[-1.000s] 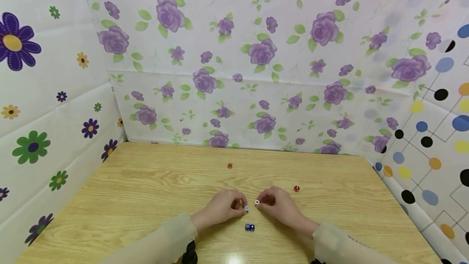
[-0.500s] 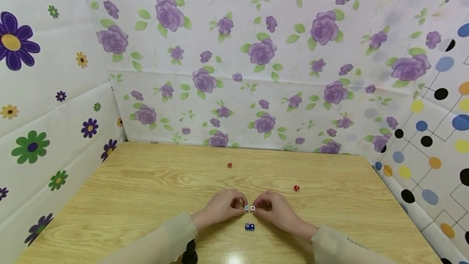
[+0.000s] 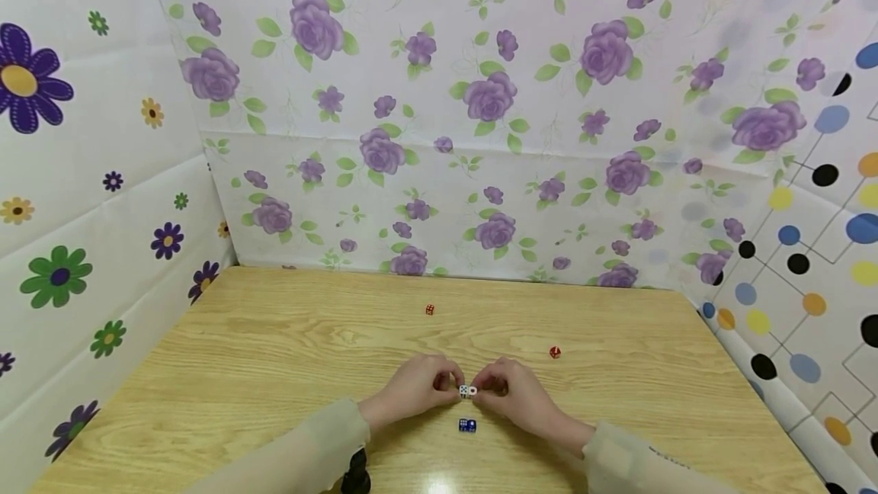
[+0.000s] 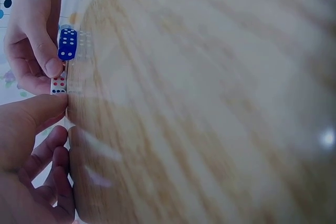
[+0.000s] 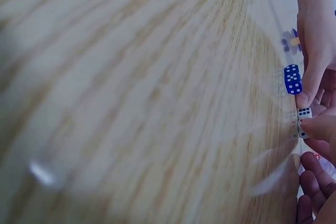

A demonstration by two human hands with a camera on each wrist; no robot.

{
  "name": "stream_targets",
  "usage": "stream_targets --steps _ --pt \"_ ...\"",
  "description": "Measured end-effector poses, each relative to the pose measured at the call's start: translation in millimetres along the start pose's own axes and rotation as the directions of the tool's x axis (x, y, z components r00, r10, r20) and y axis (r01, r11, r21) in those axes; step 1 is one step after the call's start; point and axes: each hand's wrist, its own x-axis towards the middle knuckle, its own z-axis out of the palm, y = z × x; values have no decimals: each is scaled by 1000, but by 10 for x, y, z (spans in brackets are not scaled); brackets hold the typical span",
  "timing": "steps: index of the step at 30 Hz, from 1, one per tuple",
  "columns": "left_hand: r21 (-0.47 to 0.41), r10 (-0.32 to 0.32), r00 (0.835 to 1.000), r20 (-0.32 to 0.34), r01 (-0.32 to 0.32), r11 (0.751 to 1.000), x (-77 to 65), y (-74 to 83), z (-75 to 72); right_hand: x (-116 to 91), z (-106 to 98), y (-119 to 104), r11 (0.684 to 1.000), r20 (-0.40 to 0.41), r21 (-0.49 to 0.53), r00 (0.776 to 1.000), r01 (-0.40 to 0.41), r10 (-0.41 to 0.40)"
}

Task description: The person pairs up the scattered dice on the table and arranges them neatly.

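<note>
Two white dice touch side by side on the wooden table (image 3: 309, 341), between my hands. My left hand (image 3: 418, 385) pinches the left white die (image 3: 463, 390) between thumb and forefinger. The right white die (image 3: 473, 391) is pinched the same way by my right hand (image 3: 517, 391). Closer to me, a pair of blue dice (image 3: 468, 425) sits side by side. In the left wrist view, the white dice (image 4: 59, 85) show red and dark pips, partly covered by fingertips. The right wrist view has the blue dice (image 5: 293, 80) just beyond the white pair.
One red die (image 3: 430, 309) lies toward the back of the table. Another red die (image 3: 555, 353) is to the right, beyond my right hand. A flowered cloth (image 3: 439, 197) hangs along the back edge, with patterned cloths at both sides.
My right hand has moved left and slightly nearer with its white die, closing the gap to the other white die. My left hand has stayed almost still.
</note>
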Motion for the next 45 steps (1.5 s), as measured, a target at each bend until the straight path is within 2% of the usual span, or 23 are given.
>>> stream_targets --steps 12,26,45 --pt "-9 -3 1000 9 3 1000 10 -9 3 -6 -5 1 1000 13 9 1000 2 -2" --pt "-60 -26 999 35 28 998 20 17 -36 -13 -29 -49 1000 19 13 1000 -16 16" --pt "-76 -21 999 41 24 997 14 17 -46 -8 -29 -50 1000 25 12 1000 -12 12"
